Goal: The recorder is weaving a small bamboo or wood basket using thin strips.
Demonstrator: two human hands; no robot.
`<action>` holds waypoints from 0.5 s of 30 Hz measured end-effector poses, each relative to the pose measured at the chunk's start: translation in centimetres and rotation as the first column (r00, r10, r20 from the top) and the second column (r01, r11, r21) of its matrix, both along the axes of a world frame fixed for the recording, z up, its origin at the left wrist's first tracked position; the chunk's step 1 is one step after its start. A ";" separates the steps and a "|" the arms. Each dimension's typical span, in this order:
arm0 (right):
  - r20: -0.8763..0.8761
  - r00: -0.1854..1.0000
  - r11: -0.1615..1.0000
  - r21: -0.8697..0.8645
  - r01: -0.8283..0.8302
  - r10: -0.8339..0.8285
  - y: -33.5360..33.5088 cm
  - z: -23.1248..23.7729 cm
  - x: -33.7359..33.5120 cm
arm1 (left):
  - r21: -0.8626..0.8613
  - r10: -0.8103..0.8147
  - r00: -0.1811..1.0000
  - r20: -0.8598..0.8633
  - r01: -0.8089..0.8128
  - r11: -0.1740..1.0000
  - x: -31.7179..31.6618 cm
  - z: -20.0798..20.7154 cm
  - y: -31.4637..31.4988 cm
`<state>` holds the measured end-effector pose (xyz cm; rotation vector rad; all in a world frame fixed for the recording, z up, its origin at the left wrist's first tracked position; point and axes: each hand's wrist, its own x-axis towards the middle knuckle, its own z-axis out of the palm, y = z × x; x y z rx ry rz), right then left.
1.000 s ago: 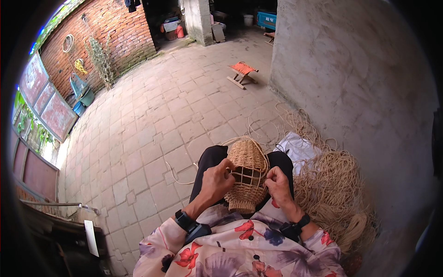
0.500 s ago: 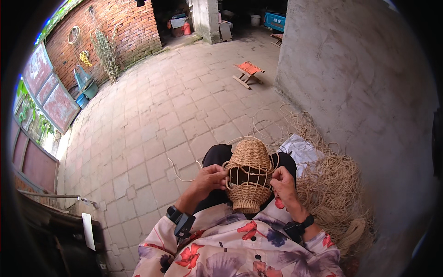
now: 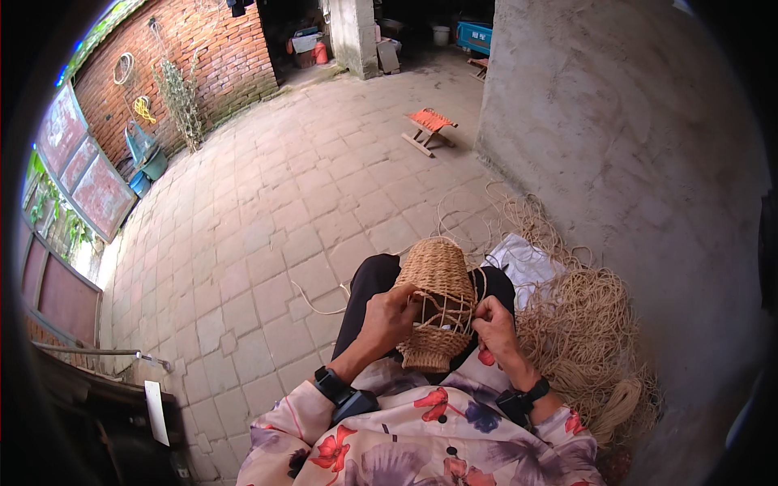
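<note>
A tan woven basket lies across my lap between my knees, its narrow end toward me. Across its middle runs an unwoven band where bare upright strands cross a dark gap. My left hand is closed at the left edge of this band, fingertips against the weave. On the opposite side, my right hand pinches at the basket's right edge. Beside its fingers, a loop of cord comes off the weave. What exactly lies between the fingertips of each hand is too small to make out.
A large heap of loose tan cord lies to my right against the grey wall, with a white sheet partly under it. Ahead, a low orange-topped folding stool stands on the paving. A metal gate is at the left.
My left hand has moved right and slightly up over the basket's open band, and its wrist has turned. The right hand stays at the right edge. The view has shifted slightly.
</note>
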<state>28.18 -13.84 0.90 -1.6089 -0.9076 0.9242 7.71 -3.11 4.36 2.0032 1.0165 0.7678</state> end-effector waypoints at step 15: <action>0.457 0.889 0.999 0.035 -0.008 -0.009 0.2 0.5 0.1 | -0.490 0.580 0.813 -0.050 -0.526 0.695 -17.6 -9.6 7.3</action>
